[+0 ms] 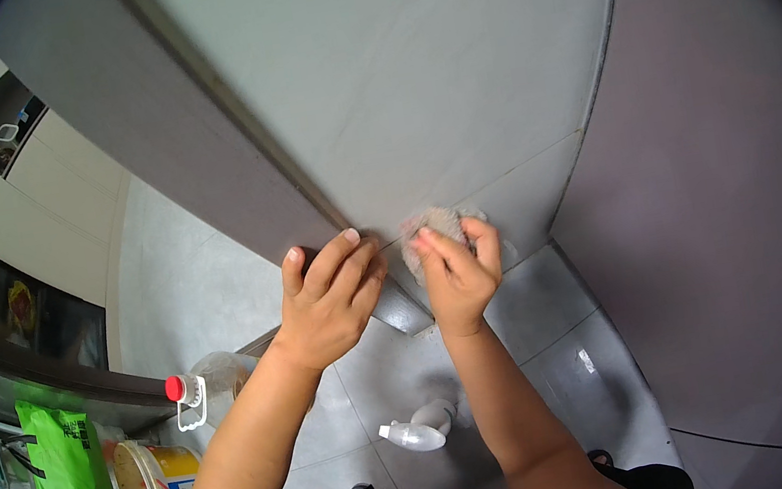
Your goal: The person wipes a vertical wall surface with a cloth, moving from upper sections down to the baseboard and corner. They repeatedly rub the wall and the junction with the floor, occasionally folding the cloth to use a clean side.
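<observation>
My right hand (459, 275) presses a crumpled greyish-pink cloth (436, 226) against the pale tiled wall (445, 64), low down near a horizontal tile joint. Its fingers are bent onto the cloth, and a wet or foamy smear shows on the tile just right of it. My left hand (333, 294) rests on the edge of the grey door frame (224, 138) beside the wall, fingers stretched and slightly apart, holding nothing. Below and between my forearms, a white spray bottle (419, 430) stands on the floor.
A clear jug with a red cap (220, 386) stands left of my left forearm. Near it are a lidded bucket (151, 483) and a green bag (64, 455). A mauve door panel (708, 197) bounds the right side. Grey tiles (337, 425) cover the floor.
</observation>
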### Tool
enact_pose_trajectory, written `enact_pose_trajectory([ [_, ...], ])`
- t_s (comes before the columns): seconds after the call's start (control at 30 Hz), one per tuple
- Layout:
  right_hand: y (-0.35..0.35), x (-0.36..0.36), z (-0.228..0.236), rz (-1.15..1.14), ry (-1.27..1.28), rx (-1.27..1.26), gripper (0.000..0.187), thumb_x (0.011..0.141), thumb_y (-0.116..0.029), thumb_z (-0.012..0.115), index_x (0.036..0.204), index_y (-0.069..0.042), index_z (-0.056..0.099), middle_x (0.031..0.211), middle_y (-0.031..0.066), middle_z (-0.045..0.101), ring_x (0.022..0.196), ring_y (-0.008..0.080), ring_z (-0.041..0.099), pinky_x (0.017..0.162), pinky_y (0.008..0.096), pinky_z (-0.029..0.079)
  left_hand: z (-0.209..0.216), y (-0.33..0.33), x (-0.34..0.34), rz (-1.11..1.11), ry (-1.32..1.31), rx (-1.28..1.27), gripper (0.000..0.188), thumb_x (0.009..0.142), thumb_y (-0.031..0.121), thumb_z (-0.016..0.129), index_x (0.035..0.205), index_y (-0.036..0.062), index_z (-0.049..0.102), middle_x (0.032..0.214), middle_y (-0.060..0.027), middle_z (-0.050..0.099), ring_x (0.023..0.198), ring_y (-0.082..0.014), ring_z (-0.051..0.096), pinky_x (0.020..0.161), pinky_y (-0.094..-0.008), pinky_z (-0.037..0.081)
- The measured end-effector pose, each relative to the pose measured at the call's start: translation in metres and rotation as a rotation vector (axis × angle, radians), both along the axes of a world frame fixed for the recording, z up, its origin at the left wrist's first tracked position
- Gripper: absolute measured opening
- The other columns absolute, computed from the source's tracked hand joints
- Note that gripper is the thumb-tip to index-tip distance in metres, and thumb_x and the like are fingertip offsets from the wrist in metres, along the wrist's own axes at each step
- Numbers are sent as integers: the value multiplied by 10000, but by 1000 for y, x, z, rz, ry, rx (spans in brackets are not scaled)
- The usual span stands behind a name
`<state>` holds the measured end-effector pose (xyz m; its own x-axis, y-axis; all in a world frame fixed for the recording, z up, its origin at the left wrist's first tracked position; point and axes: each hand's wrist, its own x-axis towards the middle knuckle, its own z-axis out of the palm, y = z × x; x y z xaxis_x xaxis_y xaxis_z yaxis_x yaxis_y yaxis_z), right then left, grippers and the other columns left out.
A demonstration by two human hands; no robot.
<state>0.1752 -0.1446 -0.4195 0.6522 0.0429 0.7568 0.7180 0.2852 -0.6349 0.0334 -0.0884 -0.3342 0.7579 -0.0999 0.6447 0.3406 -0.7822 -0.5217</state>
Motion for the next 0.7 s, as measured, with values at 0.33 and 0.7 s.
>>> enact_pose_trajectory([
  [0.33,12,-17,17,-144,193,-2,161,799,-12,778,944,-75,751,1126,116,553,951,256,604,808,378,542,-3,0,5,-7,-41,-35,80,780,138,677,845,175,705,1042,29,667,1180,-196,530,1183,-485,130],
  [0.7,-2,21,48,-152,346,-102,176,751,-51,807,909,-105,751,1052,98,578,928,252,594,743,359,509,-2,0,6,-9,-29,-33,82,781,147,700,860,165,705,1014,38,664,1164,-195,540,1189,-498,120],
])
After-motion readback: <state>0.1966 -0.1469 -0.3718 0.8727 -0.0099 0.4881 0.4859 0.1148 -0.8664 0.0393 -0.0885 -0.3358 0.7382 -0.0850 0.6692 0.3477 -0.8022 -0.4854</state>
